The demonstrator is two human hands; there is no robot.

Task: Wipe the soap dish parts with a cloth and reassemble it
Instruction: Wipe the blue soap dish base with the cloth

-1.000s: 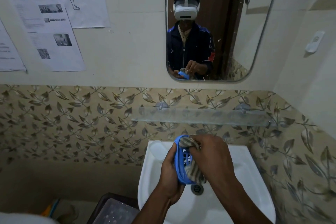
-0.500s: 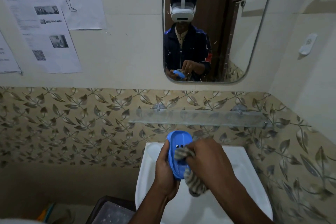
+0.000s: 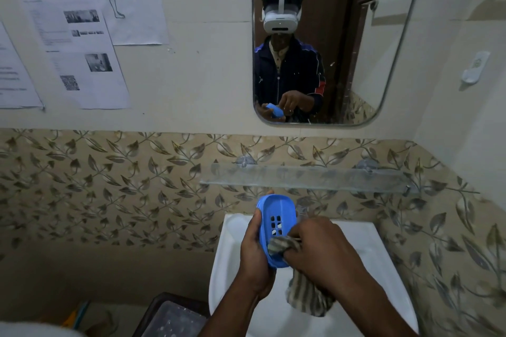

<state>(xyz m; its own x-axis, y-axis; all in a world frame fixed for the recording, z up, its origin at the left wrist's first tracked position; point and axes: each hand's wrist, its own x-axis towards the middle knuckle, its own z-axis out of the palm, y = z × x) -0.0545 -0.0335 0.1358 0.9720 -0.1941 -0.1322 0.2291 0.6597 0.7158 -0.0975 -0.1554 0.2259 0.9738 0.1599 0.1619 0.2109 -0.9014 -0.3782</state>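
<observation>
A white sink point(image 3: 227, 268) sits below a glass shelf point(image 3: 306, 176) and mirror point(image 3: 383, 107) (leaf-patterned tiles behind). Above the sink, the left hand point(image 3: 253, 254) grips the blue dish point(image 3: 275, 227) upright; right hand point(image 3: 323, 252) fingers pinch a striped cloth point(image 3: 306, 295) against its lower inside.

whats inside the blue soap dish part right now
Inside the blue soap dish part, a grid of drain slots shows in its upper half. The right hand presses a striped cloth into its lower half, covering that section.
</observation>
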